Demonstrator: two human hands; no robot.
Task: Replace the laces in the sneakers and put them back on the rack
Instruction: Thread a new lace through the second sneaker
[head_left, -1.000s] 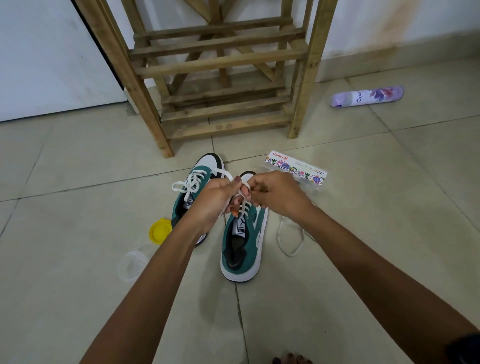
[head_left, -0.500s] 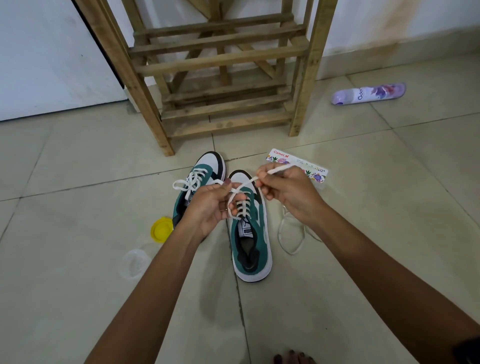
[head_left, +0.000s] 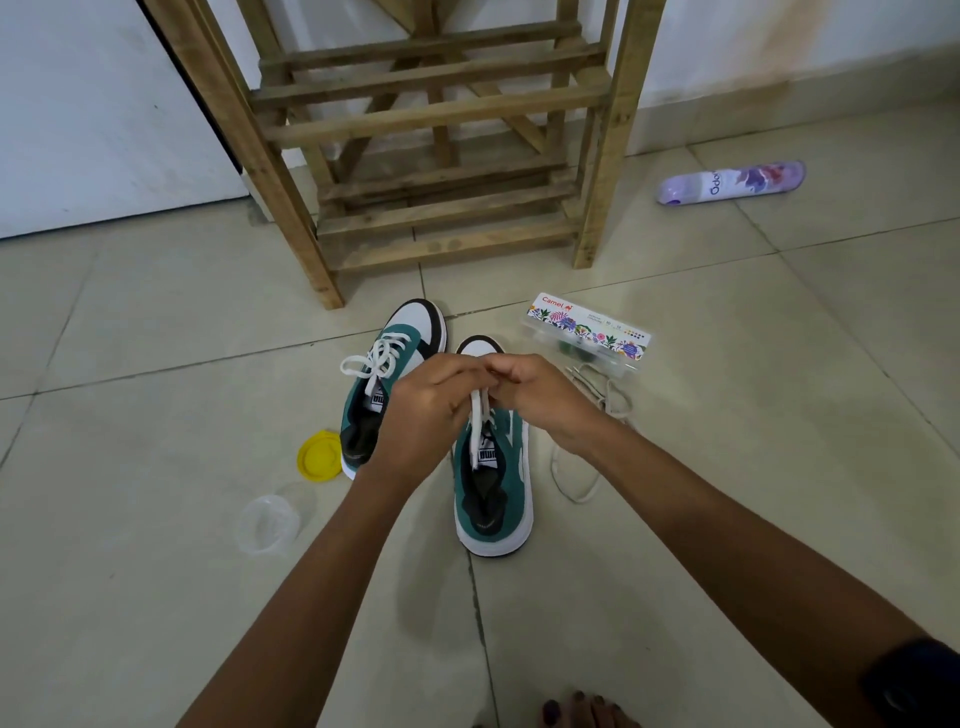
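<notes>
While both hands meet above the right-hand sneaker (head_left: 493, 483), the step in hand appears to be tying its new white lace (head_left: 479, 415). The left hand (head_left: 431, 410) and right hand (head_left: 545, 400) have their fingers curled in and pinching the lace ends just over the tongue; the fingertips touch each other, so the knot itself is hidden. To do this well, I judge that both ends should be drawn evenly, the loops kept equal, and the sneaker kept flat on the floor (head_left: 156, 571) while tension is applied.

Beside it, the left-hand sneaker (head_left: 384, 384) stands already laced with a finished bow. A loose old lace (head_left: 587, 447) lies to the right, near a clear box (head_left: 587, 332). A yellow lid (head_left: 319, 457) and clear cup (head_left: 267, 525) lie left. Beyond stands the wooden rack (head_left: 441, 156), awaiting both sneakers; a purple spray can (head_left: 732, 182) lies further right.
</notes>
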